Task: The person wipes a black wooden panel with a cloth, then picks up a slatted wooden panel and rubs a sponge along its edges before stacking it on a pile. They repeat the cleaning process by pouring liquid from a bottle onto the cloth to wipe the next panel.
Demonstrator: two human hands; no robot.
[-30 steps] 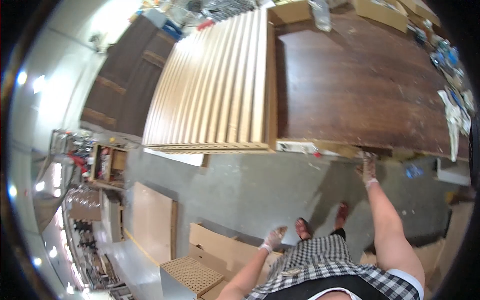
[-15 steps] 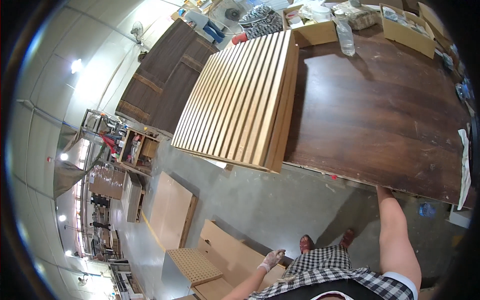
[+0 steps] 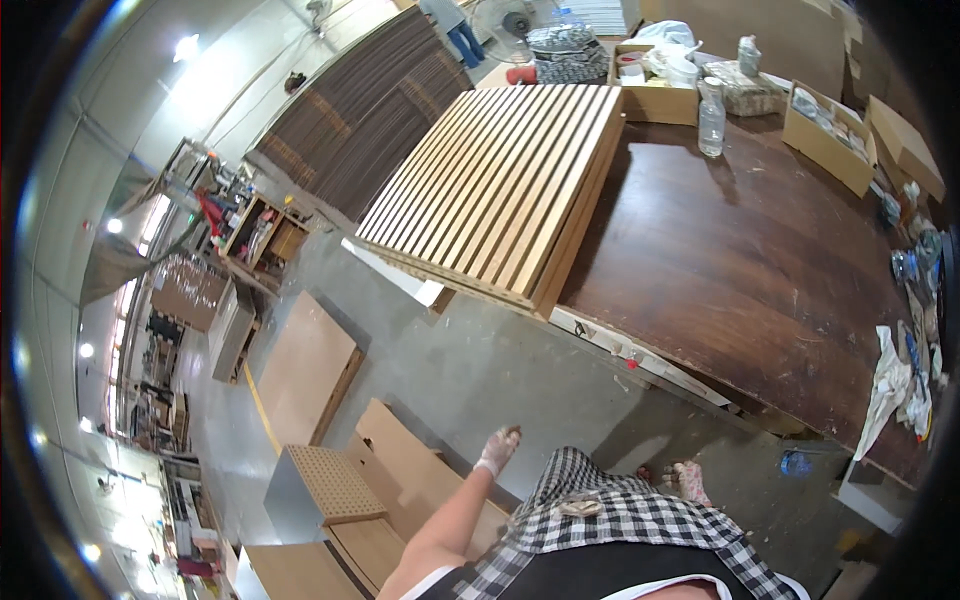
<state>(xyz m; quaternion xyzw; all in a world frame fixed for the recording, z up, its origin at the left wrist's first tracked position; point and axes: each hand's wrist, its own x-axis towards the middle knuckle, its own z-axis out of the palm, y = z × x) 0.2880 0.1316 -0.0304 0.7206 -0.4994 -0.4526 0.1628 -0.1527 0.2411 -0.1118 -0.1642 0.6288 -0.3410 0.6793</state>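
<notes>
Slatted panels (image 3: 490, 190) near printed bundle (image 3: 568, 55)

- I've got grey floor (image 3: 490, 365) spread out below, yellow line (image 3: 261, 407) along it.
- Lamp (image 3: 187, 48) blazing upper left, bright windows (image 3: 154, 222) lower down.
- Dark brown surface (image 3: 700, 270) gleaming on my right.

No words, numbers, labels or signs can be read in this view.

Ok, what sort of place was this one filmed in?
Probably a workshop or small factory: there's a slatted wooden panel, a large brown worktable and a tall pile of stacked brown sheets.
</notes>
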